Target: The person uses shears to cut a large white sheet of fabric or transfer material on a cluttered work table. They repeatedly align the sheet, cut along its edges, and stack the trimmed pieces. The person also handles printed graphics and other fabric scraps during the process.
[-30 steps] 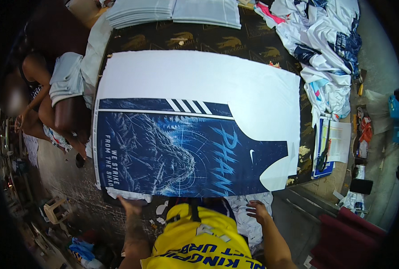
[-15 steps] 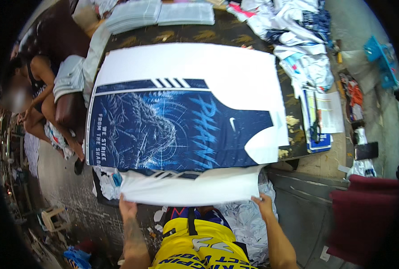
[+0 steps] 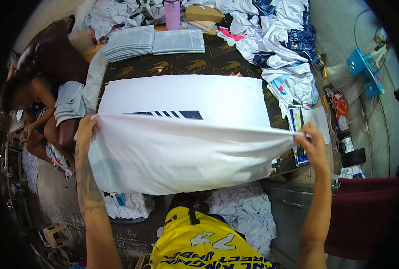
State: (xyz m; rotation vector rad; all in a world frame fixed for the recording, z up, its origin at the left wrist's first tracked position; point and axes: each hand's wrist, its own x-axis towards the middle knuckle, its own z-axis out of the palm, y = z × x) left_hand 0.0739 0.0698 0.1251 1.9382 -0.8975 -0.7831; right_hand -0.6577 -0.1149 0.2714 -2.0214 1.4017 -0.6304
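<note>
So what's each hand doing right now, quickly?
Left hand: closed, holding one corner of the white cloth.
Right hand: closed, pinching the cloth's opposite corner.

White fabric (image 3: 186, 154) — taut upper edge

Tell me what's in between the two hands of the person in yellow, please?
A white cloth: in the head view, it stretches from the left hand across to the right hand, each gripping its far edge.
</note>
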